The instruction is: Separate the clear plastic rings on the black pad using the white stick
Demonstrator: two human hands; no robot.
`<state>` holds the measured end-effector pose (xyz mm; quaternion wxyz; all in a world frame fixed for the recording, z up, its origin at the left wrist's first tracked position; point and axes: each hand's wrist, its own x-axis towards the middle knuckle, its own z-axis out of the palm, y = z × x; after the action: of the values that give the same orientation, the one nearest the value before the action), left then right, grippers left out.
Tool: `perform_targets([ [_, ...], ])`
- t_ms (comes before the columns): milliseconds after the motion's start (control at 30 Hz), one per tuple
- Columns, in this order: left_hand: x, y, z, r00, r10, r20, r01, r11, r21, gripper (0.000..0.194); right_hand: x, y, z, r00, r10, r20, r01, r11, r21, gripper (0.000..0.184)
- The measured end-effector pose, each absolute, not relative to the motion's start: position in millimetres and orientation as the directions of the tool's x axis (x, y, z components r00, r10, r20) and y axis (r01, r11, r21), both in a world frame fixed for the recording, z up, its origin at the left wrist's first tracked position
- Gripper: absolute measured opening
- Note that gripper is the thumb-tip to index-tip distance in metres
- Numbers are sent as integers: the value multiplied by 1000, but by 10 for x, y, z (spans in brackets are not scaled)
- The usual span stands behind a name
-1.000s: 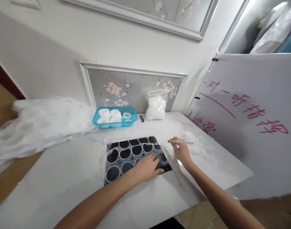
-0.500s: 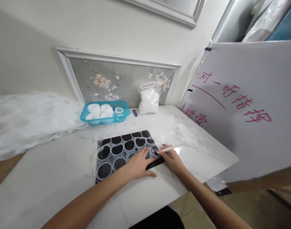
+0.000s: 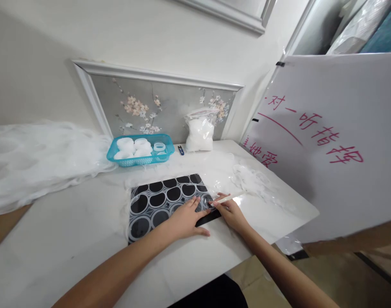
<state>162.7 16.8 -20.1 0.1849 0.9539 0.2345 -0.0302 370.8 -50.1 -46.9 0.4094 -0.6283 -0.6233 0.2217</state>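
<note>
A thin translucent sheet with rows of pale ring shapes [image 3: 150, 214] lies over a black board [image 3: 208, 218] on the white table. My left hand [image 3: 189, 218] rests flat on the sheet with its fingers spread. At the sheet's right edge, my right hand [image 3: 230, 213] pinches a slim white stick-like tool [image 3: 229, 198] whose tip points down at a ring. Whether that tip touches the sheet is too small to tell. The tool's other end slants up to the right.
A blue plastic basket [image 3: 140, 161] holds white round pieces and clear rings. Small dark thread snips [image 3: 180, 150] and a zip bag of white material [image 3: 200, 130] stand near the wall. White ring scraps [image 3: 254, 179] lie right; a pile of translucent sheets [image 3: 44, 162] lies left.
The whole view has shifted very slightly. Both hands, the sheet and the white tool stay in nearly the same places.
</note>
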Motion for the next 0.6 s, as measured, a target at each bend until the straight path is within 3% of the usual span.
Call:
perform_targets([
  [67, 1626, 173, -217, 891, 436, -128, 451, -821, 349, 86, 3653, -575, -468, 73, 953, 295, 705, 160, -691, 30],
  [167, 1620, 176, -243, 895, 437, -85, 437, -826, 356, 89, 3570, -676, -451, -128, 904, 407, 858, 307, -413, 23],
  [267, 1615, 175, -264, 898, 433, -75, 430, -829, 357, 90, 3640, -589, -385, -242, 862, 445, 908, 363, -210, 31],
  [333, 1613, 177, -266, 896, 434, -94, 437, -824, 361, 90, 3802, -408, -316, -79, 873, 481, 958, 201, -206, 30],
  [400, 1606, 182, -233, 892, 439, -109, 447, -815, 369, 89, 3989, -208, -250, 214, 822, 529, 958, -70, -279, 26],
  [433, 1597, 184, -195, 891, 438, -115, 448, -811, 377, 89, 4060, -128, -225, 277, 813, 513, 944, -130, -303, 25],
  [500, 1561, 185, -65, 898, 415, -143, 436, -806, 399, 88, 4105, -45, -198, 346, 800, 491, 916, -175, -360, 25],
  [600, 1446, 151, 209, 898, 393, -198, 440, -792, 423, 87, 3904, -99, -209, 309, 824, 475, 896, -86, -435, 28],
])
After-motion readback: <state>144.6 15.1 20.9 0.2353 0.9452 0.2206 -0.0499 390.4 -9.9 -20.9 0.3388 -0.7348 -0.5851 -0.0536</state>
